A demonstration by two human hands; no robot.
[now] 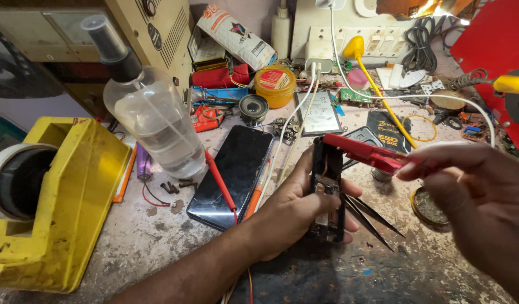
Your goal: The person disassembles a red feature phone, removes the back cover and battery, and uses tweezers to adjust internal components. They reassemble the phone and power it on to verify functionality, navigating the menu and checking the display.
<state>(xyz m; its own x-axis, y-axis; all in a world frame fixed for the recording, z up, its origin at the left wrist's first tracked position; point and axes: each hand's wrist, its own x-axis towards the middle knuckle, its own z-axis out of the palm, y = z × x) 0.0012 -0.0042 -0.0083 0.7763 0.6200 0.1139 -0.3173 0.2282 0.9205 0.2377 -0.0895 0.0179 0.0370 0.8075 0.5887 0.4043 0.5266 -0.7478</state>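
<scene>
**Hands and Opened Phone at the Repair Bench**

The left hand was clenched around one opened phone body, thumb on its left edge and fingers wrapped round its right edge. The phone body stood above the bench, near the frame's centre. Its long axis ran almost vertically in the frame, the top end pointing away from the person and the exposed inner side facing the camera.

The right hand gripped one red tool between thumb and fingertips. The tool's long axis ran from the hand up and to the left, with its far end resting at the top edge of the phone body.

Two dark tweezers lay on the bench just right of the phone body, tips pointing to lower right. One round tin sat beneath the right hand.

To the left lay one black phone, screen up, with one red probe across it. Farther left stood one clear spray bottle and one yellow tape dispenser.

Farther back sat one small speaker, one yellow tub and one flat battery.
</scene>
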